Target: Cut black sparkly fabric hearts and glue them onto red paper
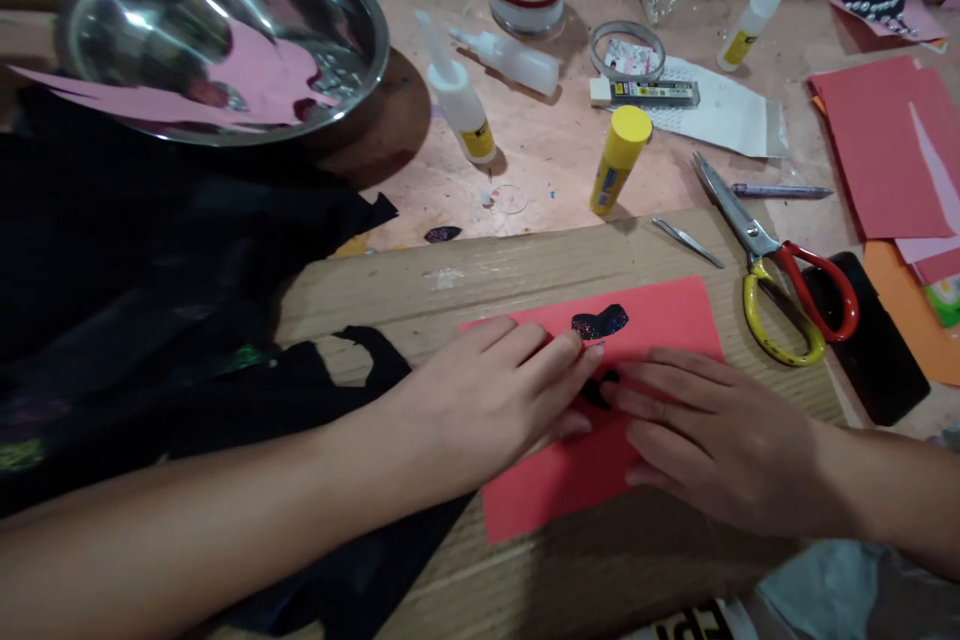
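Left hand [480,390]: fingers bunched and bent, tips at the lower black piece [598,390]; thumb partly hidden, so whether it has hold of anything cannot be told; right hand [720,440]: fingers nearly straight and close together, laid low over the card, fingertips touching that same piece at its right side, nothing visibly gripped.

Red card [555,485]: one sheet, beneath both hands, tilted on the corrugated cardboard [465,265]; upper black piece [600,322], glittered, lying on the card just beyond the left fingers; whether either piece is stuck down cannot be told.

Progress, as judged: upper piece laid in place; lower piece apparently being positioned or pressed; much of the visible card bare, so the work looks only partly done.

Near, beyond the card: tweezers [688,243] and scissors [750,230], both lying unheld; yellow glue stick [620,160], capped, upright; small dark leaf-shaped scrap [442,234].

To the left: black sheet material [150,250], one edge cut in a curve; steel bowl [82,40] with a pink cut-out [262,70] overhanging its rim.

To the right: stacked red paper [885,150]; dark flat rectangular object [892,370], partly under the scissors' handles.
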The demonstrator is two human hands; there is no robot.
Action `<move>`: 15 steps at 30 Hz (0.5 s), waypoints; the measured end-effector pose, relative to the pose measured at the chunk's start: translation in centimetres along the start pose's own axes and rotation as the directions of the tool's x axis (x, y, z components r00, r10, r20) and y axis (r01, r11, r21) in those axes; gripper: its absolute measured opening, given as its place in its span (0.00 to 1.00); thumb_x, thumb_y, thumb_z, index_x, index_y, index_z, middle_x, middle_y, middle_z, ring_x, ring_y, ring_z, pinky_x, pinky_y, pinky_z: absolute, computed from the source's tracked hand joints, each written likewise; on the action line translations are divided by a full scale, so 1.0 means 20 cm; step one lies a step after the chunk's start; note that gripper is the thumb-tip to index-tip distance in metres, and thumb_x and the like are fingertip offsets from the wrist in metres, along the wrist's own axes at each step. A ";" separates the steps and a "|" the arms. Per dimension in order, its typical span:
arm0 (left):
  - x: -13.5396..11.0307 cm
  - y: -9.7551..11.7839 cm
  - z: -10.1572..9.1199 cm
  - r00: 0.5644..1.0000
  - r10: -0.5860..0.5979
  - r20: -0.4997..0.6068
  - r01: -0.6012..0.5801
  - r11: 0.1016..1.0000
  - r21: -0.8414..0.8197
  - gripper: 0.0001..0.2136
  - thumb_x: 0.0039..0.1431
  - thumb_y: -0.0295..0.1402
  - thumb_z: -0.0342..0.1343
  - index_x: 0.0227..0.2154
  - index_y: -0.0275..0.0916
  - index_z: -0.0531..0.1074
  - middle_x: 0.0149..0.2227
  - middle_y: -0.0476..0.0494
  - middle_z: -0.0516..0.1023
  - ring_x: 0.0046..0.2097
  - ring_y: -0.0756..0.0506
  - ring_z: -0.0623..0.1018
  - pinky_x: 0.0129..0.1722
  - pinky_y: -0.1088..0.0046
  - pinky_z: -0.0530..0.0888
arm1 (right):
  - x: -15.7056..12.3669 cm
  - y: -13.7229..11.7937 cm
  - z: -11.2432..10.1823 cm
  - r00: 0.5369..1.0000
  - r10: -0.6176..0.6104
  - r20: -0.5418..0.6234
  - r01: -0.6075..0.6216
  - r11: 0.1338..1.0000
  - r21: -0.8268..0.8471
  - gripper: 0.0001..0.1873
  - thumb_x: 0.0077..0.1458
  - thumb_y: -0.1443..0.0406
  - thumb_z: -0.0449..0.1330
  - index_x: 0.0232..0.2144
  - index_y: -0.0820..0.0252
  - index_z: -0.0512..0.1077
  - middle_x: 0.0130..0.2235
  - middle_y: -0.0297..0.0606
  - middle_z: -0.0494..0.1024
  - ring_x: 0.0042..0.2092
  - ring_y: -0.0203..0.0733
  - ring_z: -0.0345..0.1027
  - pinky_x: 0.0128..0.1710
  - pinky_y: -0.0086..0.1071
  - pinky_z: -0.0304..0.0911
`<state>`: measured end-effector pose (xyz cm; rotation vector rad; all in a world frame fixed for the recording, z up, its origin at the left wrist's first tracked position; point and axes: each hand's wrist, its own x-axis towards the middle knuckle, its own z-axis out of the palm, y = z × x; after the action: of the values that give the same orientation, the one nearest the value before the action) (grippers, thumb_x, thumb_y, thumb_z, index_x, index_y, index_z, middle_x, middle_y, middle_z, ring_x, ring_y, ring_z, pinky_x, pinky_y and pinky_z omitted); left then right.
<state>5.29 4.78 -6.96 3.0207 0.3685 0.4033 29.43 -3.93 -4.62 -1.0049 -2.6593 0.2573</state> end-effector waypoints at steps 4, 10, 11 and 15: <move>0.00 -0.01 -0.04 0.999 0.020 -0.049 -0.016 0.996 0.085 0.17 0.72 0.39 0.50 0.38 0.31 0.77 0.35 0.41 0.79 0.32 0.43 0.73 0.31 0.64 0.69 | 0.00 0.00 0.02 0.997 0.062 0.042 -0.059 0.996 -0.064 0.11 0.68 0.63 0.58 0.36 0.65 0.77 0.49 0.48 0.83 0.52 0.49 0.75 0.59 0.46 0.69; 0.00 0.00 -0.05 0.997 0.021 -0.069 -0.011 0.991 0.135 0.10 0.71 0.28 0.49 0.43 0.32 0.76 0.36 0.42 0.79 0.32 0.44 0.73 0.30 0.65 0.70 | 0.02 0.03 0.01 0.996 0.073 0.046 -0.069 0.993 -0.092 0.11 0.68 0.65 0.57 0.38 0.66 0.77 0.53 0.51 0.81 0.56 0.52 0.73 0.58 0.47 0.70; 0.00 0.00 -0.04 0.998 0.022 -0.060 -0.014 0.992 0.123 0.10 0.70 0.26 0.49 0.45 0.32 0.75 0.36 0.42 0.80 0.31 0.44 0.74 0.30 0.65 0.70 | 0.02 0.04 0.01 0.997 0.069 0.044 -0.065 0.994 -0.090 0.11 0.68 0.65 0.57 0.38 0.65 0.77 0.53 0.50 0.81 0.56 0.52 0.73 0.58 0.47 0.70; -0.01 0.03 -0.01 0.999 0.007 -0.046 -0.003 0.996 0.093 0.11 0.71 0.26 0.46 0.44 0.32 0.74 0.37 0.42 0.80 0.32 0.44 0.75 0.29 0.65 0.72 | 0.03 0.05 0.02 0.996 0.073 0.045 -0.069 0.993 -0.099 0.11 0.68 0.64 0.56 0.39 0.65 0.77 0.53 0.48 0.81 0.56 0.52 0.72 0.58 0.45 0.70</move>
<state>5.23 4.26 -6.71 3.1082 0.3936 0.4701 29.59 -2.87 -5.09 -1.1386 -2.7060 0.1706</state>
